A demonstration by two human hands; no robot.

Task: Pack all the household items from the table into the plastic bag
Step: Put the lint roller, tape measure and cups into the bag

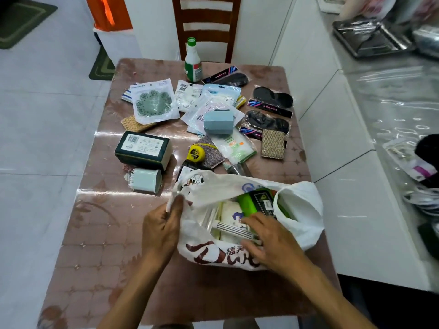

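Head view: white plastic bag (249, 233) with red-brown lettering lies open at the near middle of the brown patterned surface (99, 245). Left hand (164, 224) pinches the bag's left rim between curled fingers and thumb, lifting it. Right hand (268, 238) reaches over the bag's mouth; fingers are blurred, partly curled near a bundle of metal straws (231, 227), and a grip cannot be confirmed. Inside the bag: a green packaged item (255, 201) and white packets.

Still out on the surface, beyond the bag:
- yellow tape measure (196, 153), just past the bag's far rim
- dark green box (143, 149) with a white label, left of the tape measure
- pale cotton swab container (145, 180), lying on its side, just near of the box
- grey-blue block (218, 122) resting on a heap of clear packets
- packet with a green flower-shaped mat (154, 103), far left
- green-capped bottle (193, 60), upright at the far edge
- three black insole packs (270, 100) along the right side
- woven scouring pads (273, 144), one on the right, one at left under the mat packet

Wooden chair (206, 24) stands behind the far edge.
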